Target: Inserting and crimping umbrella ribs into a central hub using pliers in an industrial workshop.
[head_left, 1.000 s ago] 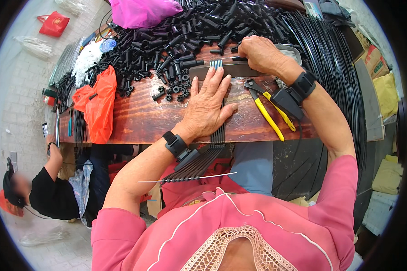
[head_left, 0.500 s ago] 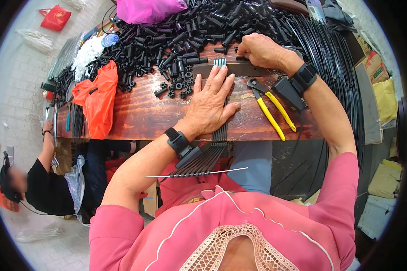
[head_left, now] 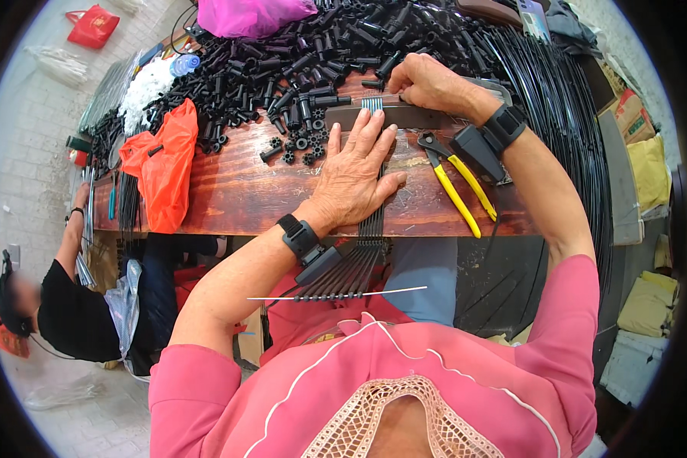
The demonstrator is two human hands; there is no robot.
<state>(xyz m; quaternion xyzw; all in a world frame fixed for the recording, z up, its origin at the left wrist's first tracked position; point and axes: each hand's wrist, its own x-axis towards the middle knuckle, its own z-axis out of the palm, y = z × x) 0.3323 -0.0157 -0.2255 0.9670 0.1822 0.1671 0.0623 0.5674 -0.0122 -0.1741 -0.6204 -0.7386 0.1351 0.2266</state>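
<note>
The counter (head_left: 244,191) is a plank of dark red-brown wood with a visible grain, and its near edge runs across the middle of the view. The left hand (head_left: 355,172) lies flat on it with the fingers spread, pressing down a row of thin black rods (head_left: 370,229) that run side by side from the far part of the counter, under the palm and over the near edge toward the person's lap, where a thin white stick (head_left: 336,295) crosses their ends. The right hand (head_left: 427,82) rests at the far end of the rods, its fingers curled and pinched together on their tips beside a dark flat bar (head_left: 404,116). Yellow-handled pliers (head_left: 454,183) lie on the wood just right of the left hand. A large heap of short black plastic tubes (head_left: 298,61) covers the far side, with an orange plastic bag (head_left: 164,164) at the left and a pink bag (head_left: 252,14) behind. Long black rods (head_left: 565,114) are bundled at the right. On the pale tiled floor (head_left: 30,130) at the left another person (head_left: 76,313) sits low.
</note>
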